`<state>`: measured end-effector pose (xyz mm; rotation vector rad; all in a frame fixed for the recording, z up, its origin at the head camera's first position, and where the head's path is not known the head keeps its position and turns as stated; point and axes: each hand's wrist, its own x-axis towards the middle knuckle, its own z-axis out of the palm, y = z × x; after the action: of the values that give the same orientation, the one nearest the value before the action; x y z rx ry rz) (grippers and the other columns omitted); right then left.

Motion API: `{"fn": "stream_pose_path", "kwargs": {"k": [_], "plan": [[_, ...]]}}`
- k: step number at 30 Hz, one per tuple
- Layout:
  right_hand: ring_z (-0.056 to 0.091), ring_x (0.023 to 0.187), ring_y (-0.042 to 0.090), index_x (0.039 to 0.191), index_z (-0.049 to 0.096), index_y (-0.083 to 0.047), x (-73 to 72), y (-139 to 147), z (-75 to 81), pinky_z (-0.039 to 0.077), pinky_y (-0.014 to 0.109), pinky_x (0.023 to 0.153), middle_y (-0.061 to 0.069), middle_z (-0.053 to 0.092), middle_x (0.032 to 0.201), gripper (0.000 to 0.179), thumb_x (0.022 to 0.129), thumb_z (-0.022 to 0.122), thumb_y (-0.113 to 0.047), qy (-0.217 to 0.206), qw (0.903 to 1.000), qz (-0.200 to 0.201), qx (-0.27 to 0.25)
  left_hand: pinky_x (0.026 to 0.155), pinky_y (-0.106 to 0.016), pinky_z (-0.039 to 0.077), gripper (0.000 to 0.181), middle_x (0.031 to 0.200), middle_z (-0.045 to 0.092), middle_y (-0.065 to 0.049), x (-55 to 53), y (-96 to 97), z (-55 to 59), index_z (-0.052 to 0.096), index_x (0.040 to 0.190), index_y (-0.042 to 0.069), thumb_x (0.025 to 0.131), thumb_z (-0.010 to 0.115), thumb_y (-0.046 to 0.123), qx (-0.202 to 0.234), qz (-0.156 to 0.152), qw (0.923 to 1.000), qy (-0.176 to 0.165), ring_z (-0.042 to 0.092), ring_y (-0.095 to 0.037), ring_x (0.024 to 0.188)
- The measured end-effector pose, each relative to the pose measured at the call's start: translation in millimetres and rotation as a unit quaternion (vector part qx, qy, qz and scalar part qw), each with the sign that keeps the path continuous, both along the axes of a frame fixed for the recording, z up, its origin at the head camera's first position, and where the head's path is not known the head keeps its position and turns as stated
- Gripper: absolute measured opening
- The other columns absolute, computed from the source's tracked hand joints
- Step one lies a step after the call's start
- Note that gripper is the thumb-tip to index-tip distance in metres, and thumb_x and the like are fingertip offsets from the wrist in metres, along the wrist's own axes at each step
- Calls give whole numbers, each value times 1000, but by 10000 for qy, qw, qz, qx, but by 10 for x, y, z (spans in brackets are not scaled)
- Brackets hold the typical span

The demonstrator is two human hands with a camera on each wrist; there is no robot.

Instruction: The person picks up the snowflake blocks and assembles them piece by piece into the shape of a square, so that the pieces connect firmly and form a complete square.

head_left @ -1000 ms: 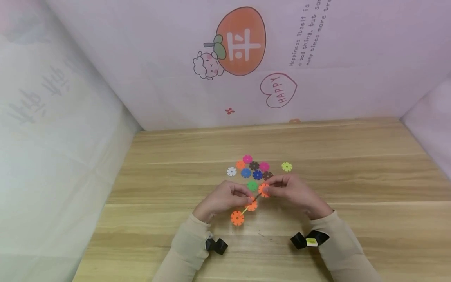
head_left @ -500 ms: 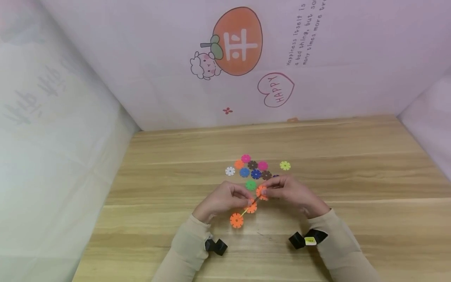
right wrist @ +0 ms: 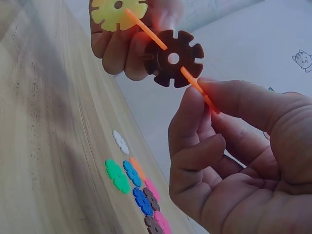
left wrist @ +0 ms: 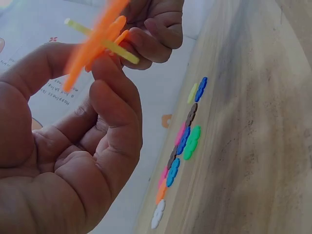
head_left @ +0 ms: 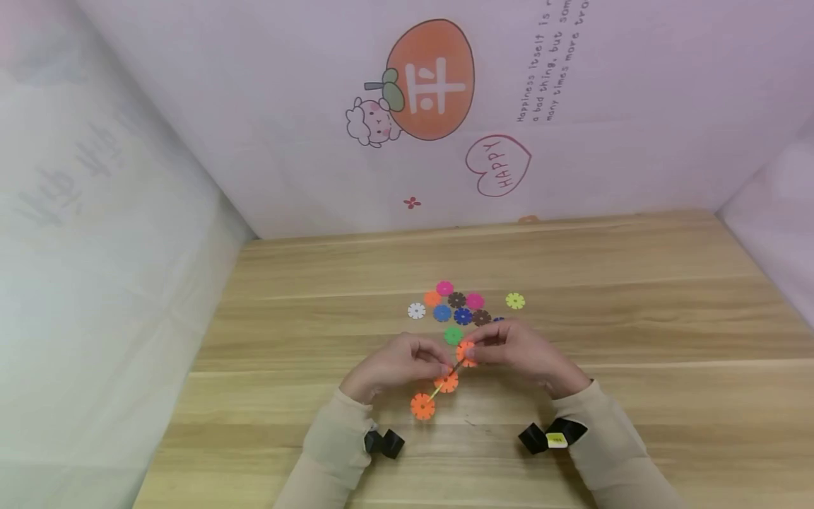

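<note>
The disc chain [head_left: 446,382] is up in the air between the two hands, slanting from the right fingertips past the left ones toward the body. Beyond both hands stands a white printed sheet [head_left: 286,141]; below them spreads a wooden table [head_left: 305,297]. The right hand [head_left: 518,353] pinches the orange disc [head_left: 467,353] at the chain's far end. The left hand [head_left: 397,362] pinches the chain near its middle; exactly which disc its fingertips press, I cannot tell. Along the chain, orange discs alternate with a brown disc [right wrist: 174,58] and a yellow disc [right wrist: 114,13]. Loose discs lie just beyond the hands: a green disc [head_left: 453,335] nearest, a white disc [head_left: 416,311] beyond the left hand, a lime disc [head_left: 515,301] beyond the right.
</note>
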<state>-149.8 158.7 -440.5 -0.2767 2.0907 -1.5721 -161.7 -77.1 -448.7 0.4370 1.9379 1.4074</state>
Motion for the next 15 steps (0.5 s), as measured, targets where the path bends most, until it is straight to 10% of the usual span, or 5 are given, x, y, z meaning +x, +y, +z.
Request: {"fn": "stream_pose_path", "kwargs": {"k": [15], "plan": [[63,91,20,97,71,-16,13,-215,-54,49,35,81,2,71,94,29,76,75,-35,170,9994,220,186,82,-31,51,19,91,71,-1,57,-23,-47,71,92,14,83,71,30,105,421,9991,6,65,-18,88]]}}
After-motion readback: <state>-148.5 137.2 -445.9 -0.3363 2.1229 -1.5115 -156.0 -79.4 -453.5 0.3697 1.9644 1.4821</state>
